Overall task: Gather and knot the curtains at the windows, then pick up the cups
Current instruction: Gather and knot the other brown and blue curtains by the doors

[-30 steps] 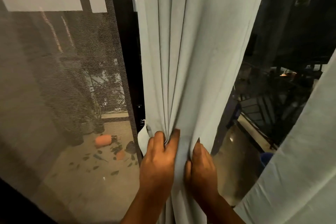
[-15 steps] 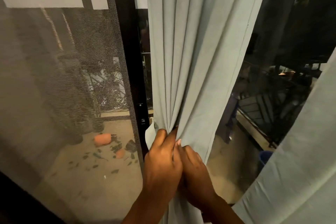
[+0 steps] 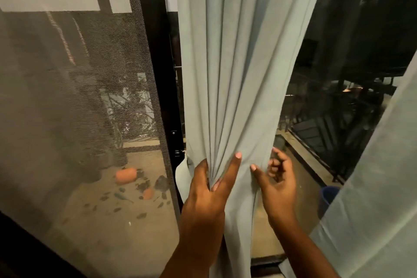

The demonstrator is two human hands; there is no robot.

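A pale grey-blue curtain [image 3: 234, 74] hangs in folds down the middle of the head view, bunched narrow at hand height. My left hand [image 3: 209, 189] grips the gathered folds from the left, thumb and fingers round the bunch. My right hand [image 3: 278, 178] sits at the curtain's right edge with fingers spread and loosely bent, its thumb touching the cloth. A second curtain panel [image 3: 379, 187] of the same colour hangs at the right edge. No cups are in view.
A dark sliding-door frame [image 3: 158, 74] stands just left of the curtain, with a mesh screen [image 3: 74, 97] beyond it. Outside lie orange pots [image 3: 126, 175] and leaves on a balcony floor. A blue bucket [image 3: 328, 195] stands at the right by a railing [image 3: 316, 133].
My right hand has let go of the bunch and moved right to the curtain's edge, its fingers spread. My left hand keeps its grip on the folds.
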